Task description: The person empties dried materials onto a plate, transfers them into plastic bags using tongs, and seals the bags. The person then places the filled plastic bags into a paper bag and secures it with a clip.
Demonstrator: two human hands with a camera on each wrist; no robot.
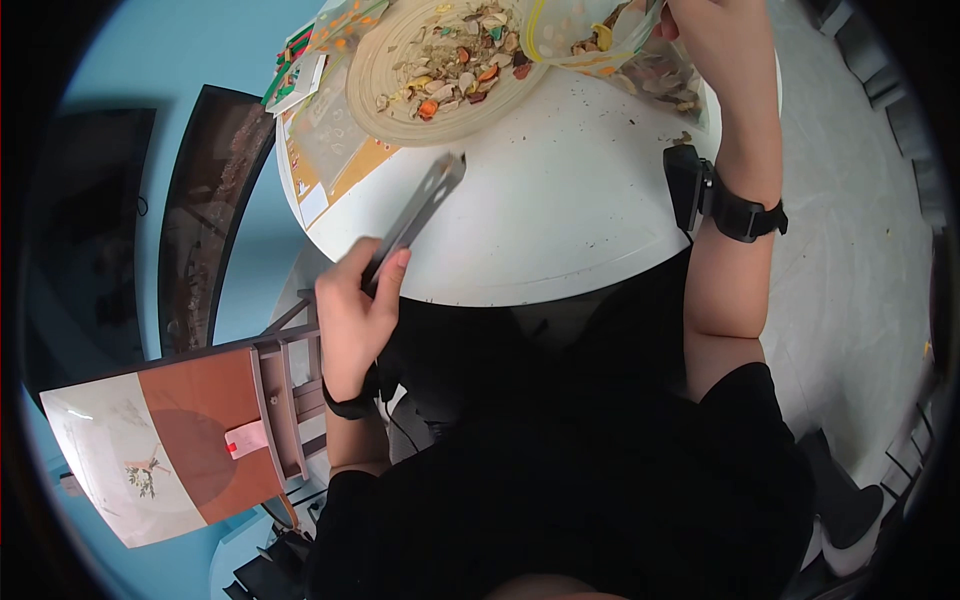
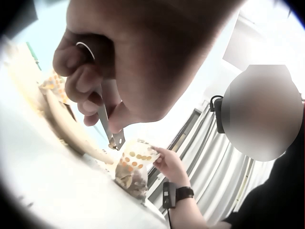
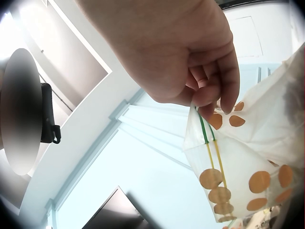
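My left hand [image 1: 355, 310] grips a pair of metal tongs [image 1: 420, 212], which points over the white table toward a round tray [image 1: 366, 108]. At the tongs' tips a small brown piece [image 2: 113, 143] shows in the left wrist view. Mixed dried pieces [image 1: 465, 72], some orange, yellow and green, lie spread on the tray. Beyond the table's right side my right hand [image 1: 712, 40] pinches the top edge of a clear zip bag [image 3: 243, 152] with orange dots. The bag's mouth is open in the head view, with dried pieces inside it, and it overlaps the tray's right edge.
The round white table [image 1: 560, 220] carries scattered dark crumbs. At its left are a flat clear bag [image 1: 325, 135], an orange-and-white sheet [image 1: 362, 170], a box [image 1: 298, 85] with green and red sticks and another dotted bag [image 1: 345, 25]. An easel [image 1: 285, 400] stands left of my body.
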